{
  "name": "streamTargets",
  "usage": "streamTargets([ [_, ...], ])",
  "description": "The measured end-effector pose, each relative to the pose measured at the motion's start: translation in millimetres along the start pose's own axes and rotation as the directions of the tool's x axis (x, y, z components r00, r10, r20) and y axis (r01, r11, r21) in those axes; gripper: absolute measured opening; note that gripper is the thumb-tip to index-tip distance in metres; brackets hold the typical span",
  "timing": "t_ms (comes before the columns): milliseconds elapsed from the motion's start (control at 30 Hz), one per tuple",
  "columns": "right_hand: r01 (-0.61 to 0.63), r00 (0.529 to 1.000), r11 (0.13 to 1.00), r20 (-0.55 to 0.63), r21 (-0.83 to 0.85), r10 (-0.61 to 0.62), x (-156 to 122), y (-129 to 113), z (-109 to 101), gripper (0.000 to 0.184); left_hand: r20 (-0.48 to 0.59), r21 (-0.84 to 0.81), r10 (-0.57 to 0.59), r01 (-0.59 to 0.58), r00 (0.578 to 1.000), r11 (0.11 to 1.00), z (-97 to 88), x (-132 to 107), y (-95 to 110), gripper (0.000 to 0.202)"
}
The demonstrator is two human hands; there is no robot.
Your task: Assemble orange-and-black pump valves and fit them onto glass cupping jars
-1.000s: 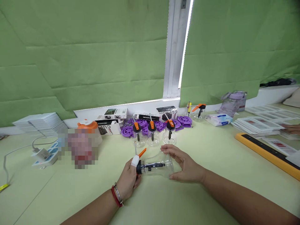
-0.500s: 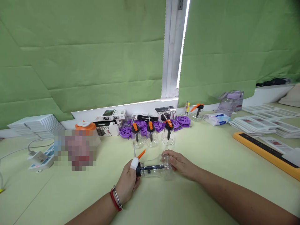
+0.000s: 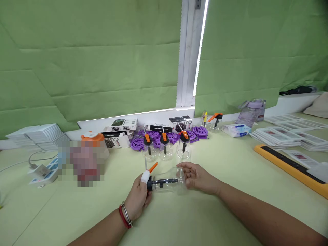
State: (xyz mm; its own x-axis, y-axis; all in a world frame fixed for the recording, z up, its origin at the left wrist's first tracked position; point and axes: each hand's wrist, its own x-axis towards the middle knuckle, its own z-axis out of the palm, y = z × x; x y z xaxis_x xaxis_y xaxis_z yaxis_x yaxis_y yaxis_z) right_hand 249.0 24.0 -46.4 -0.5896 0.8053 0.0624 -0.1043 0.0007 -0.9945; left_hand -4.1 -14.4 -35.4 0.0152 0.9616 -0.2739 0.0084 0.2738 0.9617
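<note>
Okay, clear bottle held sideways over tabletop. Left hand fingers closed round black cap; right hand fingers curled on wide base. Three similar bottles upright beyond, purple parts just behind.

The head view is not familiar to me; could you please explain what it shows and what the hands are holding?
There is no machine here. You see a person's own two hands, pictured by a camera on the head, looking forward and down. The left hand grips the black cap of a clear bottle lying sideways. The right hand is at its wide base; how firmly it holds is unclear. On the pale table, three similar bottles stand upright in a row, near purple parts. A white power strip lies at left, and flat white pieces at right.
</note>
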Motion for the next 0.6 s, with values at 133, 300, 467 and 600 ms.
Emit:
streamTargets([
  [133, -0.072, 0.997, 0.988, 0.013, -0.133, 0.075, 1.2, 1.5, 0.7, 0.049, 0.007, 0.011, 0.004, -0.004, 1.000, 1.000, 1.1, -0.6, 0.9, 0.042],
  [300, -0.065, 0.998, 0.983, -0.028, -0.169, 0.061, 0.3, -5.5, 4.3, 0.053, 0.017, -0.022, 0.008, -0.007, 1.000, 1.000, 0.8, -0.5, 3.1, 0.044],
  [467, -0.011, 1.000, 0.999, 0.014, -0.033, 0.011, -2.9, -6.2, 5.7, 0.085, 0.012, -0.052, 0.009, -0.008, 1.000, 0.999, 0.6, -0.3, 4.4, 0.046],
  [600, -0.087, 0.996, 0.996, 0.017, -0.003, 0.087, -1.5, -0.4, 5.3, 0.076, -0.004, -0.014, 0.031, -0.031, 1.000, 0.999, 0.9, 0.7, 1.4, 0.046],
])
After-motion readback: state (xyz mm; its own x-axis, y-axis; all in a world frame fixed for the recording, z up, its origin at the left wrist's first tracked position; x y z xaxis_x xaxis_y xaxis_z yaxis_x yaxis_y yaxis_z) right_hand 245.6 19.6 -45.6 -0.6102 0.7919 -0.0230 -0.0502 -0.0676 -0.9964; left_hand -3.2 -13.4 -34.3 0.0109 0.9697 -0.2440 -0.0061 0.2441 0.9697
